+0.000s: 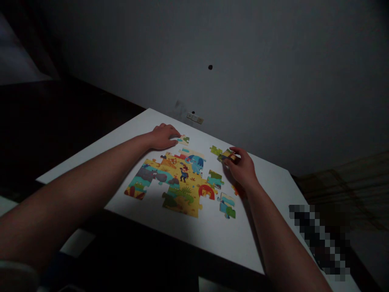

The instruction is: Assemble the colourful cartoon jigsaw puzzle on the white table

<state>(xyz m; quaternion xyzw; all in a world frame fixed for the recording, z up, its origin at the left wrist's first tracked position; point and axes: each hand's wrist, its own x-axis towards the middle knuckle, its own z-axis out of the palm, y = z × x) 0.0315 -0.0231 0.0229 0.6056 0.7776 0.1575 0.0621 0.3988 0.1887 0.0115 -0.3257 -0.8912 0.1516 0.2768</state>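
Note:
A partly joined jigsaw puzzle (pixel 188 190) with cartoon animals lies on the white table, an open gap showing along its near edge. My left hand (pixel 163 136) rests palm down beyond it, thumb and forefinger apart, at the left side of a loose puzzle piece (pixel 184 140). Between the thumb and fingers of my right hand (pixel 243 164) is a dark green and yellow puzzle piece (pixel 226 155), partly covered by the fingers. A light green piece (pixel 216 150) lies just left of it. Under my right wrist an orange piece (pixel 235 190) is mostly hidden.
Loose pieces lie right of the joined part: a green one (pixel 215 178) and a blue-green one (pixel 227 205). The white table (pixel 91 152) stands near a grey wall (pixel 258 81) with a socket strip (pixel 195 118). A pixelated patch (pixel 319 241) covers something at the right.

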